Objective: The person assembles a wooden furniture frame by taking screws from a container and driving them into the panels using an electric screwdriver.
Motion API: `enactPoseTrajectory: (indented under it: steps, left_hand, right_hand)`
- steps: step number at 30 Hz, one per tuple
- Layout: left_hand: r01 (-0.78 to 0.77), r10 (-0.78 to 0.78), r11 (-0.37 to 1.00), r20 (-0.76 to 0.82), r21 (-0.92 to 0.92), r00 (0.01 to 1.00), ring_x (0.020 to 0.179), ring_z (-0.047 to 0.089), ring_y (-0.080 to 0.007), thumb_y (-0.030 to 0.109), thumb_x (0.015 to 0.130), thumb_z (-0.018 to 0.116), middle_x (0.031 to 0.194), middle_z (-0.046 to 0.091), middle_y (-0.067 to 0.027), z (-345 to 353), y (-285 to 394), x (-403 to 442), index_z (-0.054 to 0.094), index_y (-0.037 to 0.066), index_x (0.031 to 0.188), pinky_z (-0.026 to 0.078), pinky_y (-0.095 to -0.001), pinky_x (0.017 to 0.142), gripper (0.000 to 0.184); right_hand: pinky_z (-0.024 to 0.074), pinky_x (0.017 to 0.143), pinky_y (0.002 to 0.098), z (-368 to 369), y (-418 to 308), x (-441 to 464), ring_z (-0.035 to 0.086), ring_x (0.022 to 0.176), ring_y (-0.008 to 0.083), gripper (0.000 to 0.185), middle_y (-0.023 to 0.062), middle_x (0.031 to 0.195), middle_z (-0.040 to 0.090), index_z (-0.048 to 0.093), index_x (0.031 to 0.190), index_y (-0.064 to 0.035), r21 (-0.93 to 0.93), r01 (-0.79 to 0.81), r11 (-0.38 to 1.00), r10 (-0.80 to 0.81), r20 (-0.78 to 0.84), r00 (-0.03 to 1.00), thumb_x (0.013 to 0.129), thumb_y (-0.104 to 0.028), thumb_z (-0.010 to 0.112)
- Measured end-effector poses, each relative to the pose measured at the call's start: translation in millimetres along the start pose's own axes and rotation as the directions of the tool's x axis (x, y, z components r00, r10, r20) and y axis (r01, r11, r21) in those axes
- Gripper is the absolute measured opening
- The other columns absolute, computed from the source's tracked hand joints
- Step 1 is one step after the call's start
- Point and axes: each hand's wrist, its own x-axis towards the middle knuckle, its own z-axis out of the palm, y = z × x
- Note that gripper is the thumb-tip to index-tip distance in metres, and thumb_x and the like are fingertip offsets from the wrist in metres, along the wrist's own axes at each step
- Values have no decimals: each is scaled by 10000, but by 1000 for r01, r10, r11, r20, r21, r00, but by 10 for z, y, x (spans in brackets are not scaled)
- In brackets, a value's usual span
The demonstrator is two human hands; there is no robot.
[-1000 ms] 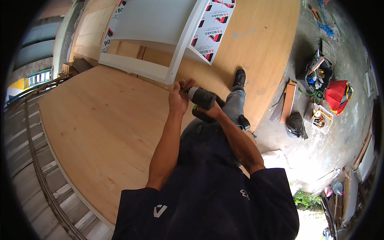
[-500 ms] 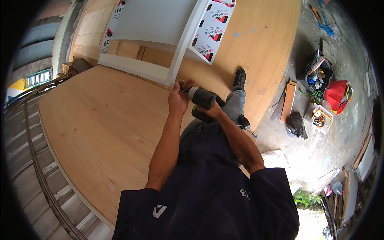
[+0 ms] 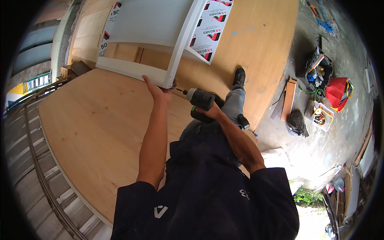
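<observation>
My right hand (image 3: 213, 111) is closed round the handle of a black and green power drill (image 3: 201, 99). The drill points left, and its thin bit reaches the near corner of a white cabinet frame (image 3: 173, 73). At that same corner my left hand (image 3: 159, 93) is spread against the frame's lower rail (image 3: 132, 71), thumb out to the left. Its other fingers are partly hidden behind the corner, near the bit tip. Whether a screw sits at the tip is too small to tell.
Under the frame lies a large plywood sheet (image 3: 100, 128). On the concrete floor at the right are a black tool bag (image 3: 320, 70), a red bag (image 3: 337, 94), a white basket (image 3: 322, 117), a black plastic bag (image 3: 296, 123) and wood offcuts (image 3: 289, 100). A railing (image 3: 36, 160) runs along the left.
My left hand has left the drill's front end, moved left and opened onto the frame's corner. The bit now shows, touching or close to the corner. The drill has shifted only slightly.
</observation>
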Motion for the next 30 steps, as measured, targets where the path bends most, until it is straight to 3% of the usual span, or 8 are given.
enactPoseTrajectory:
  steps: [1, 2, 4, 5, 7, 13, 18, 30]
  left_hand:
    - [9, -5, 994, -37, 106, 999, 778, 579, -347, 802, 812, 237, 997, 539, -217, 97, 19, -11, 370, -44, 1247, 476, -452, 718, 960]
    - [10, -6, 994, -38, 107, 999, 778, 579, -347, 802, 812, 237, 997, 539, -217, 118, -17, 4, 370, -44, 1247, 476, -452, 718, 960]
    - [-18, 78, 958, -199, 285, 977, 652, 581, -327, 789, 829, 138, 945, 542, -223, 147, -69, 31, 375, -43, 1236, 494, -418, 587, 956]
    - [-18, 78, 958, -200, 286, 977, 652, 581, -327, 789, 829, 138, 945, 542, -223, 154, -81, 45, 375, -43, 1236, 494, -418, 587, 956]
    - [-38, 118, 944, -228, 329, 967, 489, 567, -272, 769, 839, 82, 762, 574, -191, 170, -92, 34, 378, -100, 1175, 487, -335, 469, 978]
    - [5, 87, 952, -288, 305, 954, 494, 554, -258, 748, 854, 72, 767, 566, -186, 163, -104, 54, 383, -91, 1169, 487, -324, 473, 948]
    - [2, 92, 952, -294, 305, 951, 501, 548, -250, 753, 852, 83, 784, 554, -182, 172, -93, 27, 383, -81, 1167, 482, -316, 457, 940]
    - [-15, 96, 958, -272, 287, 957, 515, 534, -250, 740, 861, 80, 779, 535, -183, 174, -92, 31, 388, -76, 1152, 485, -311, 453, 920]
  right_hand:
    - [476, 843, 336, -8, -11, 7, 581, 920, 191, 427, 86, 1005, 632, 591, 1096, -40, -16, -34, 999, 34, 17, 999, 688, -61, 713]
    - [477, 840, 338, -10, -20, 8, 585, 920, 193, 423, 89, 999, 633, 595, 1091, -42, -20, -50, 999, 51, 29, 998, 687, -67, 719]
    - [478, 836, 340, -1, -1, 22, 589, 920, 196, 419, 92, 993, 634, 598, 1085, -44, -22, -65, 998, 66, 40, 997, 686, -73, 724]
    - [479, 835, 343, 7, 9, 29, 593, 918, 203, 417, 94, 989, 636, 599, 1082, -44, -40, -5, 999, 6, 27, 1000, 686, -72, 725]
    - [481, 833, 346, 15, 70, 36, 598, 917, 209, 414, 96, 984, 637, 599, 1079, -44, -57, 49, 997, -48, 17, 999, 686, -72, 726]
    - [484, 829, 353, 2, 129, 62, 601, 906, 223, 403, 102, 971, 639, 601, 1068, -44, -106, 211, 972, -213, -11, 977, 684, -68, 721]
    - [490, 802, 352, 3, 103, 60, 602, 867, 226, 381, 100, 934, 636, 600, 1043, -41, -55, 36, 998, -33, 45, 998, 679, -58, 712]
    - [491, 791, 352, 13, 60, 67, 599, 850, 226, 352, 97, 917, 629, 598, 1023, -40, -32, 15, 999, -14, 33, 999, 686, -58, 699]
